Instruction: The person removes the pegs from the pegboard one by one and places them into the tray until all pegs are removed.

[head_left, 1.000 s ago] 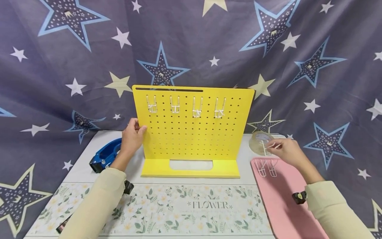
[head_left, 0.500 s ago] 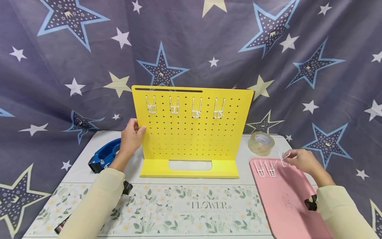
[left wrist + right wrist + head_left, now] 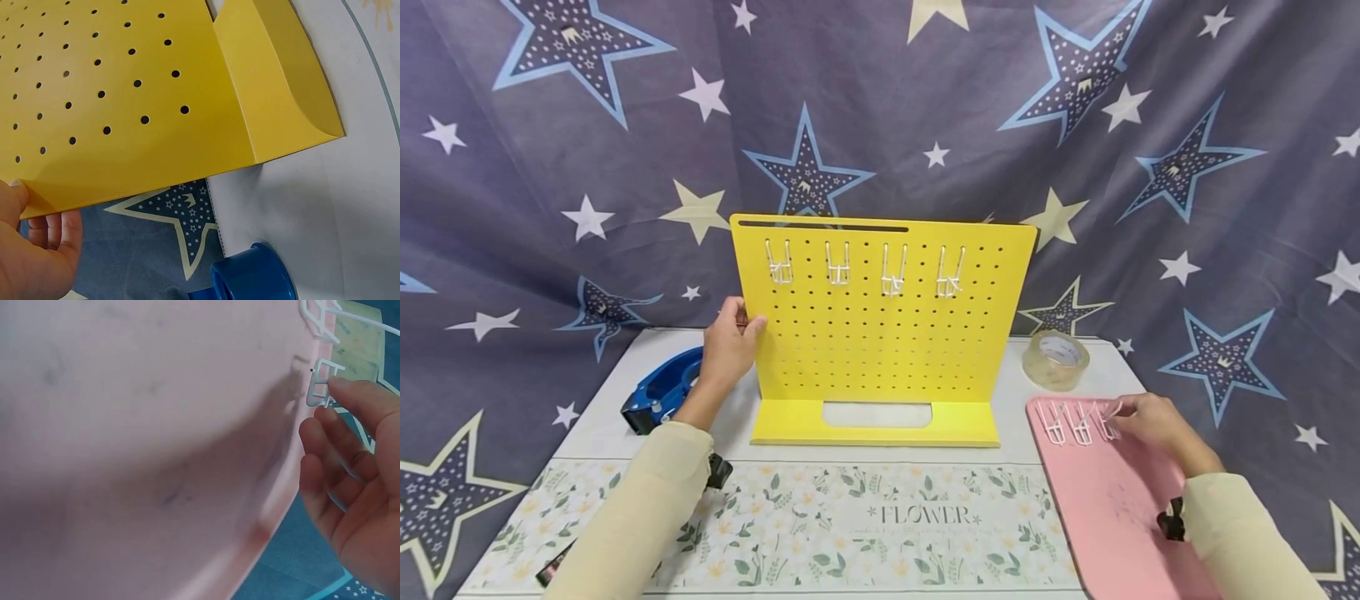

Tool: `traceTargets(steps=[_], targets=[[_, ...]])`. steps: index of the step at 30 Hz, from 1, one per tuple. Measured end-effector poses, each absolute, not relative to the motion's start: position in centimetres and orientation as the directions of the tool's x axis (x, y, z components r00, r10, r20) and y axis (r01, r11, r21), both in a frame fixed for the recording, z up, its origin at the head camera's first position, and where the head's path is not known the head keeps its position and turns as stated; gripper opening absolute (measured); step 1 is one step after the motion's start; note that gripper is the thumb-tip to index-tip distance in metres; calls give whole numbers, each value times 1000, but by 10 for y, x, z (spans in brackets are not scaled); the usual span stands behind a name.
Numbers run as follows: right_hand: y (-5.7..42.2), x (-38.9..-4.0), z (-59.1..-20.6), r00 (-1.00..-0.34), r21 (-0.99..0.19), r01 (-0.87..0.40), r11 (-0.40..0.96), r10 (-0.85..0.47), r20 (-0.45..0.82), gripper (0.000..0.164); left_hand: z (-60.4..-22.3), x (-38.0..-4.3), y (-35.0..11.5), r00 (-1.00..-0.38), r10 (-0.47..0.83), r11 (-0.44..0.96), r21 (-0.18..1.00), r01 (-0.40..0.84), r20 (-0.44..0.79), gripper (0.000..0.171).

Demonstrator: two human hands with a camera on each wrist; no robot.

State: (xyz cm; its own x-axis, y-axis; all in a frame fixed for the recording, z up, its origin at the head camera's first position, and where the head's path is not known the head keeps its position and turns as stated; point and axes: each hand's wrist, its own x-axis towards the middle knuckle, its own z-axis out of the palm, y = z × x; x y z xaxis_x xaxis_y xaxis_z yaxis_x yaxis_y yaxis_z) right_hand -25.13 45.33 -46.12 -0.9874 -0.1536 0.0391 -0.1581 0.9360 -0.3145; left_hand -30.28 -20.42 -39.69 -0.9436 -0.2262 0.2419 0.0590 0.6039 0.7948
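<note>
The yellow pegboard stands upright on its base, with several white wire hooks in a row along its upper part. My left hand grips the board's left edge, thumb on the front and fingers behind, as the left wrist view also shows. At the far end of the pink tray, my right hand pinches a white pegboard hook between thumb and fingertips. This hook is low at the tray's far rim, beside two similar hooks lying there. The right fingers partly cover it in the head view.
Behind the tray lies a roll of clear tape. A blue tape dispenser is on the left, beyond my left forearm. A floral mat runs along the front of the white table, and a star-patterned curtain hangs behind.
My right hand has moved from in front of the tape roll, rightward and down to the tray, carrying the hook beside the other two. The left hand keeps its grip on the board.
</note>
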Motion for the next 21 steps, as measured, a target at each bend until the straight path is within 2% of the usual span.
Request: traceTargets(steps=[11, 21], targets=[[451, -254, -469, -995, -321, -90, 943, -100, -15, 4, -395, -302, -204, -948, -227, 596, 801, 46, 224, 31], [449, -254, -467, -994, -328, -86, 941, -103, -37, 7, -395, -303, -204, -948, -225, 590, 806, 51, 224, 30]])
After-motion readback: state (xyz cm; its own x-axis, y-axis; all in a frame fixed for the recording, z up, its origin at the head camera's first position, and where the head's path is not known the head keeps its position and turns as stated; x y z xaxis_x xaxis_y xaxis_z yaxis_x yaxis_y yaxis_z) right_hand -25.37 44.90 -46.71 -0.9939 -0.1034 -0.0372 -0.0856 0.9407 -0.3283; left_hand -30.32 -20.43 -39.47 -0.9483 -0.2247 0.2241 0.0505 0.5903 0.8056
